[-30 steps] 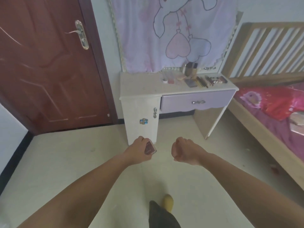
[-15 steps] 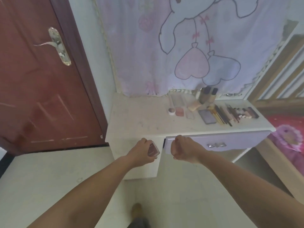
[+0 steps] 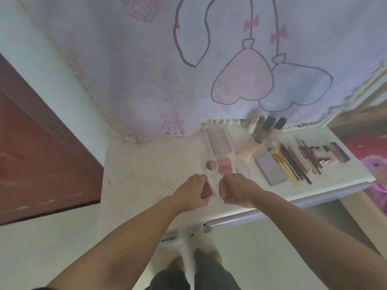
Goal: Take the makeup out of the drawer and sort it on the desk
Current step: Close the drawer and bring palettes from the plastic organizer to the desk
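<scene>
One compact [image 3: 207,190] (reddish, clear-edged) | left hand [image 3: 191,193] holds | over desk [image 3: 146,174]

Both forearms [image 3: 117,243] bare, no sleeves; dark trousers [image 3: 194,277]; yellowish shoes [image 3: 178,261] below.

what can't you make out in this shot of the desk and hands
Head view, the only one:
- Right hand: fingers curl under, so whether it holds anything is hidden.
- Drawer: only its front edge shows under the desk; the inside is hidden.
- Compact in the left hand: partly covered by fingers, blurred.
- Pencils: too small and blurred to count.
</scene>
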A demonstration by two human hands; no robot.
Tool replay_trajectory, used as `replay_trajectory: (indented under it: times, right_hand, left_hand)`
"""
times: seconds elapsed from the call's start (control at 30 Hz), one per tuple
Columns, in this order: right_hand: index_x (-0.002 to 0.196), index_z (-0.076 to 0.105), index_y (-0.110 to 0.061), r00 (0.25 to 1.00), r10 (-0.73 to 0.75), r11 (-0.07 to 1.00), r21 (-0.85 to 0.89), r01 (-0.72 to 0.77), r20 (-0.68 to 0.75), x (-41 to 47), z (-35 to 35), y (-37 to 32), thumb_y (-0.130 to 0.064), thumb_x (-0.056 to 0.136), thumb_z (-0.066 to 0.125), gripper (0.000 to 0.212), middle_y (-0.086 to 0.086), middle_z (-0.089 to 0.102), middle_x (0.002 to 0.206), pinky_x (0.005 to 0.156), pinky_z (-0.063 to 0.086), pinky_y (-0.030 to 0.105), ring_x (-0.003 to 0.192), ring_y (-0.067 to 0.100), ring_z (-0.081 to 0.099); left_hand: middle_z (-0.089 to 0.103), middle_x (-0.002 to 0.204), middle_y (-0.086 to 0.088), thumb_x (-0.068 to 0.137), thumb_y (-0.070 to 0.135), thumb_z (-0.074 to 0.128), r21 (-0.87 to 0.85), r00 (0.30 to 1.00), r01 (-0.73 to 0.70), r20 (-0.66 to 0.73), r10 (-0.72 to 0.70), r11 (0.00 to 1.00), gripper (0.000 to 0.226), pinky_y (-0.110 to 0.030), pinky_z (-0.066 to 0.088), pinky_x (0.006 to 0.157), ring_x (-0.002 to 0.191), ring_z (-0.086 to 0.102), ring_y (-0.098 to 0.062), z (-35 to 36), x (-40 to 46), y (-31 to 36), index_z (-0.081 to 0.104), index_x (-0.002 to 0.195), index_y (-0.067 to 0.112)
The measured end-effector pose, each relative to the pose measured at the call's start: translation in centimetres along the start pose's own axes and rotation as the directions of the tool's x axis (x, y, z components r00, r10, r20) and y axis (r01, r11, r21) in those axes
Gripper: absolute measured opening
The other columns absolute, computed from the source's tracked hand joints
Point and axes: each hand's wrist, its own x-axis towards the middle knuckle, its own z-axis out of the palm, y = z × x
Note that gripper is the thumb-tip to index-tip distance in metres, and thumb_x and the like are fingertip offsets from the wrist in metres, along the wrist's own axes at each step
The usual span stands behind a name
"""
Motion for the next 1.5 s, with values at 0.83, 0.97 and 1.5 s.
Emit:
replay_trajectory:
  times: [0.83, 0.97, 1.5]
  right_hand:
    - [0.127, 0.048, -0.018, 0.912, 0.105, 0.973, -0.150, -0.177, -0.396, -0.8, -6.6, 3.7, -0.044, 0.097, 0.039, 0.041, 0.001, 0.048, 0.133, 0.100, 0.033, 0.037, 0.121, 0.024, 0.046]
    - [0.132, 0.048, -0.018, 0.708, 0.390, 0.890, 0.045, -0.454, -0.589, -7.3, -6.1, 3.1, -0.050, 0.093, 0.024, 0.056, 0.006, 0.045, 0.142, 0.110, 0.028, 0.047, 0.132, 0.029, 0.040]
    - [0.151, 0.001, -0.028, -0.131, 0.989, -0.145, 0.489, -0.860, 0.064, -41.4, 22.0, -14.7, -0.047, 0.100, 0.014, 0.056, 0.000, -0.008, 0.160, 0.116, -0.006, 0.054, 0.147, 0.019, -0.010]
  left_hand:
    - [0.045, 0.130, -0.011, 0.095, 0.034, 0.046, 0.250, 0.972, -0.219, -0.028, 0.233, 0.943, 0.046, -0.038, 0.040, 0.093, 0.117, 0.047, -0.029, -7.2, 7.9, 4.1, 0.039, 0.134, 0.011]
    - [0.043, 0.134, -0.011, 0.097, 0.038, 0.040, 0.385, 0.868, -0.444, -0.042, 0.496, 0.809, 0.051, -0.038, 0.037, 0.098, 0.120, 0.044, -0.027, -7.9, 8.3, 9.2, 0.033, 0.141, 0.014]
    - [0.007, 0.157, -0.007, 0.099, 0.048, 0.021, 0.258, 0.185, -0.966, 0.688, 0.702, 0.001, 0.064, -0.052, -0.001, 0.115, 0.144, 0.005, -0.025, 16.4, -17.7, 24.4, 0.000, 0.151, 0.018]
